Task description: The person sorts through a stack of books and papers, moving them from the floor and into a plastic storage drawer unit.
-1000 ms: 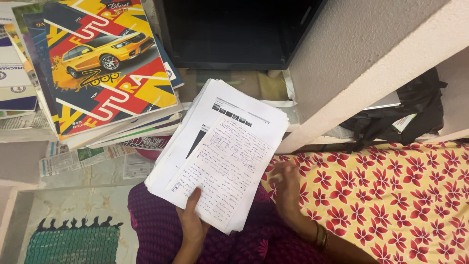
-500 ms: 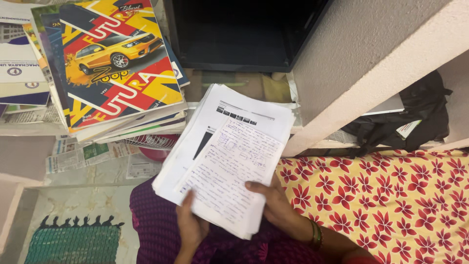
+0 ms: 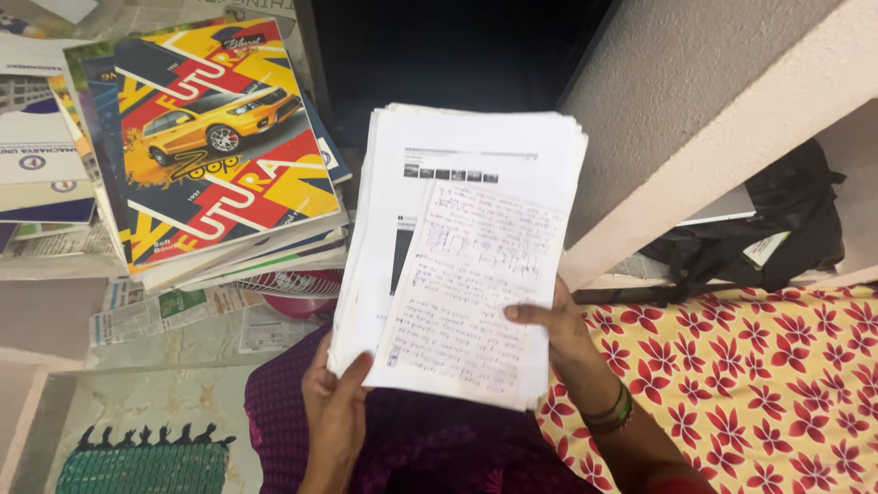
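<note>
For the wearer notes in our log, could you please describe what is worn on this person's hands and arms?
Both hands are bare: no gloves and no rings that can be made out. The left hand and its forearm show no sleeve or jewellery in view. The right hand has a few thin bangles, green and gold in colour, at the wrist, with a strip of red fabric further up the arm at the frame's bottom edge.

A pile of notebooks (image 3: 219, 146) lies on a newspaper-lined shelf (image 3: 55, 320). On the bed (image 3: 777, 384), a flowered sheet; a green mat (image 3: 137, 462) on the floor.
</note>
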